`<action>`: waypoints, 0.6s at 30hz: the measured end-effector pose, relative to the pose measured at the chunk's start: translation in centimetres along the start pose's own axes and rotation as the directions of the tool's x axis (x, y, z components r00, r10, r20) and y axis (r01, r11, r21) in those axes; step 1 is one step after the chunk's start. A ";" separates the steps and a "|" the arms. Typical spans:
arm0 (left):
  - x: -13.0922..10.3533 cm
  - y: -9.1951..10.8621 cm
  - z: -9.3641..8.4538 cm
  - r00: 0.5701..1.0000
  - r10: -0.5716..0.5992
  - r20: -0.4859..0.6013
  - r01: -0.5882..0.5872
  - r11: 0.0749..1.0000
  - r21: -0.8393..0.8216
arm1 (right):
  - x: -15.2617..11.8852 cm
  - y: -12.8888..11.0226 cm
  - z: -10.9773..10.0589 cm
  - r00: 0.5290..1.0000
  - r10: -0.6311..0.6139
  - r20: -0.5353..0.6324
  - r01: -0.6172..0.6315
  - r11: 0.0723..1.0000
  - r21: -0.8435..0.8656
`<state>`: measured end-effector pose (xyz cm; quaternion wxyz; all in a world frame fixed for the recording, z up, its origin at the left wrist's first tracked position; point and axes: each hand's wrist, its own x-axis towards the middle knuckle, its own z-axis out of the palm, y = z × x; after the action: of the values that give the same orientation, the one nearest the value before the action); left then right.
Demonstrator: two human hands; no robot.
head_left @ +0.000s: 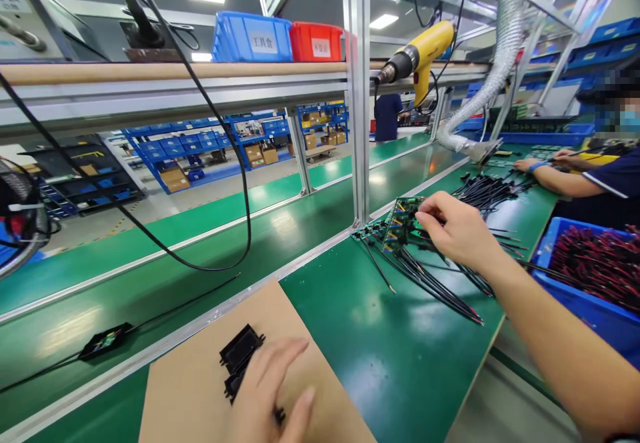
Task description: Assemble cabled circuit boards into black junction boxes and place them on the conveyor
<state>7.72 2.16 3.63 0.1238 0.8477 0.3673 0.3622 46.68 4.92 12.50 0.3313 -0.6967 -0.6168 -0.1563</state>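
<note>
My left hand [273, 390] is over a brown cardboard sheet [320, 376], its fingers apart and slightly blurred. Beneath and beside it lie black plastic cases [242, 348], partly covered by the hand. Farther off to the right, my right hand [453, 226] has thumb and fingers pinched at the edge of a green circuit board [400, 223], which is tilted up from the bench. Black cables [435, 290] with bare or coloured wire ends spread out below this board on the green bench top.
A conveyor belt [200, 256] on the left carries an opened black case [106, 341] with a cable. A yellow heat gun [420, 56] hangs above. At right stand a blue bin [547, 243] of red-black wires and a co-worker [615, 176]. A metal post [356, 96] rises beside the bench.
</note>
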 end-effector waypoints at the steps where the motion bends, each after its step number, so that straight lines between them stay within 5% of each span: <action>1: 2.0 1.4 0.6 0.997 -0.031 0.071 0.036 0.997 -0.069 | -1.7 -2.0 -0.7 0.990 -0.064 -0.124 0.075 0.993 0.092; 3: 5.6 3.7 2.0 0.988 -0.055 0.145 0.084 0.976 -0.200 | -5.1 -5.8 -1.7 0.948 -0.146 -0.281 0.219 0.943 0.252; 5: 7.9 5.0 3.0 0.978 -0.029 0.208 0.107 0.922 -0.372 | -8.1 -9.1 -2.3 0.916 -0.268 -0.300 0.377 0.834 0.404; 9: 8.2 4.9 2.8 0.981 -0.025 0.194 0.128 0.831 -0.541 | -11.2 -12.6 -4.2 0.753 -0.653 -0.083 0.560 0.569 0.602; 11: 7.3 4.4 2.0 0.991 -0.069 0.119 0.126 0.796 -0.592 | -11.6 -13.0 -5.2 0.691 -0.723 -0.010 0.555 0.521 0.648; 15: 5.8 3.9 0.8 0.982 -0.187 -0.007 0.137 0.747 -0.650 | -11.8 -12.5 -4.8 0.814 -0.572 -0.103 0.527 0.651 0.546; 18: 5.3 3.7 0.1 0.971 -0.225 -0.083 0.099 0.690 -0.717 | -11.3 -12.1 -1.9 0.902 -0.431 0.006 0.384 0.809 0.445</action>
<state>12.25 3.38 8.10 0.4402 0.6664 0.2828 0.5312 33.25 -4.62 10.09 0.4031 -0.4639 -0.7875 -0.0455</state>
